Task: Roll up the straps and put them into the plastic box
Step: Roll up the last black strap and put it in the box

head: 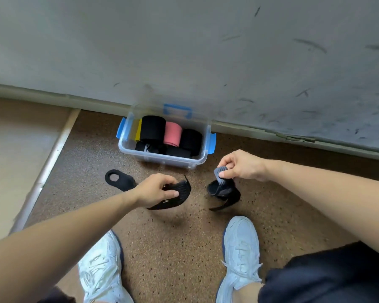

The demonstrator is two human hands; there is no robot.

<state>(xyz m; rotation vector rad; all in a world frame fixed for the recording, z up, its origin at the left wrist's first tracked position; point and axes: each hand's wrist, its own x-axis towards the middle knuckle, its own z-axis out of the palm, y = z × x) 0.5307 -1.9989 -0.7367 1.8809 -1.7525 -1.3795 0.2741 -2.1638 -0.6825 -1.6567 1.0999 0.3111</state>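
A clear plastic box (162, 159) with blue latches stands on the floor by the wall. Inside lie several rolled straps, black ones (152, 129) and a pink one (172, 134). My left hand (155, 189) grips one end of a black strap (177, 196), which curves down below it. My right hand (241, 165) pinches the grey end of another black strap (223, 191); its loose tail hangs down to the floor. A black strap end with a hole (118, 179) lies on the floor to the left of my left hand.
The brown speckled floor (173, 237) runs to a grey scuffed wall (206, 51) behind the box. A pale raised floor strip (46, 167) borders the left. My two white shoes (103, 270) (241, 254) stand in the foreground.
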